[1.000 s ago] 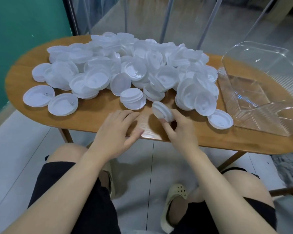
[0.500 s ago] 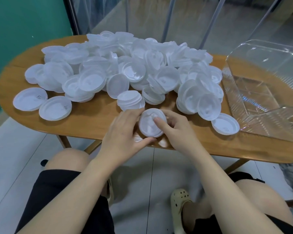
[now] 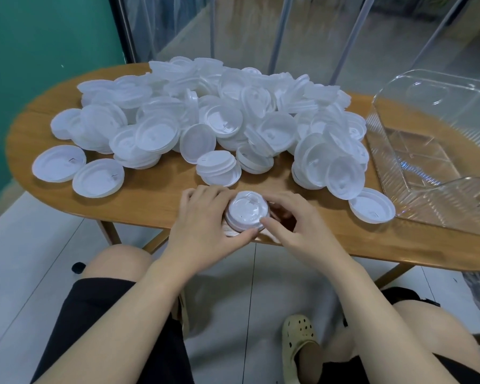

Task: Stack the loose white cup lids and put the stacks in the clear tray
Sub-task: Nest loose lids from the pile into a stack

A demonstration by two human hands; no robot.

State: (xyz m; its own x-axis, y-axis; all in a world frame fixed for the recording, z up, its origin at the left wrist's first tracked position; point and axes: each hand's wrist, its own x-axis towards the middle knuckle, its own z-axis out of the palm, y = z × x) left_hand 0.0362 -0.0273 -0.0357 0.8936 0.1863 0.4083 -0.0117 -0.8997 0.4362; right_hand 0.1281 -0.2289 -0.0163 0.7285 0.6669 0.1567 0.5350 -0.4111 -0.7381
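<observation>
Tray (image 3: 427,206) bare, lids (image 3: 205,120) outside

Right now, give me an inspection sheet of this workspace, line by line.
Surface: oval wooden table, bare wood along the near edge.
Job's things: big heap of loose white lids across the middle; small stack of lids at the near edge; clear tray at the right end, no lids in it.
Clutter: nothing seen beyond the lids.
Hands: left hand and right hand both grip the small stack from either side.
Cables: nothing seen.
Surroundings: green wall to the left, glass partition behind, pale floor; a beige clog under the table.
</observation>
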